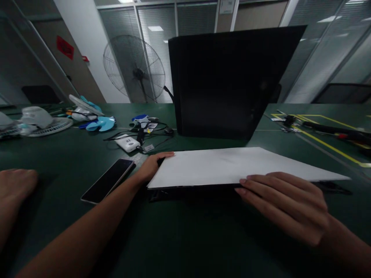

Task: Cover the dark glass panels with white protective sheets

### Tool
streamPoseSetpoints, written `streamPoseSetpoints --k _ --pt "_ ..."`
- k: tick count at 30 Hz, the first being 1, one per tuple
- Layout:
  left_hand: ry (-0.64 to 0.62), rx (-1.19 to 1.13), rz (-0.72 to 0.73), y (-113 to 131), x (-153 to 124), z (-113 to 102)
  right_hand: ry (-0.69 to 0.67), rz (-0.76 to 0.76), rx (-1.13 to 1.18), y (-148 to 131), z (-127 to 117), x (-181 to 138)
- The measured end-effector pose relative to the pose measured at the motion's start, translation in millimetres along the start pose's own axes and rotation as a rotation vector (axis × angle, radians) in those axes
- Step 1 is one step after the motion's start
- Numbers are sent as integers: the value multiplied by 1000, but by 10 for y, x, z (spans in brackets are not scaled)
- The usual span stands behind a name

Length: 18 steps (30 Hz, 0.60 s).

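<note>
A white sheet [214,164] lies almost level in front of me, above a thin dark piece whose edge shows beneath it. My left hand [150,166] is closed around the sheet's left side near the far corner, its fingers reaching over the top. At the near edge, right of the middle, my right hand [290,204] pinches the sheet with straight fingers held close together; its thumb is hidden. Behind the sheet, a big black panel [220,85] stands upright on the green table [179,239], with a short strap at its left side.
Left of my forearm lies a phone [108,181]. Another person's hand [19,183] rests at the far left. Beyond are a white device [127,143] with cables, blue fan blades [101,124], white fan parts [43,119] and, at right, black gear [336,129] by yellow tape.
</note>
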<state>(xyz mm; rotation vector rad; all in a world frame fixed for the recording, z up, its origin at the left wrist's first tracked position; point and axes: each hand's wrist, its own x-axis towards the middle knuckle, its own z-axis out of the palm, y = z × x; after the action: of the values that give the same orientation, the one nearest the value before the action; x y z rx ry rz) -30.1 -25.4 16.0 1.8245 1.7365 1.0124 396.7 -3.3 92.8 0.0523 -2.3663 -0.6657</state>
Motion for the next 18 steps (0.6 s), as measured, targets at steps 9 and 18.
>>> streamPoseSetpoints --k 9,18 --pt "32 57 -21 131 28 17 83 86 7 -12 320 -83" --pt "87 -63 -87 162 -6 -5 64 279 -85 130 50 8"
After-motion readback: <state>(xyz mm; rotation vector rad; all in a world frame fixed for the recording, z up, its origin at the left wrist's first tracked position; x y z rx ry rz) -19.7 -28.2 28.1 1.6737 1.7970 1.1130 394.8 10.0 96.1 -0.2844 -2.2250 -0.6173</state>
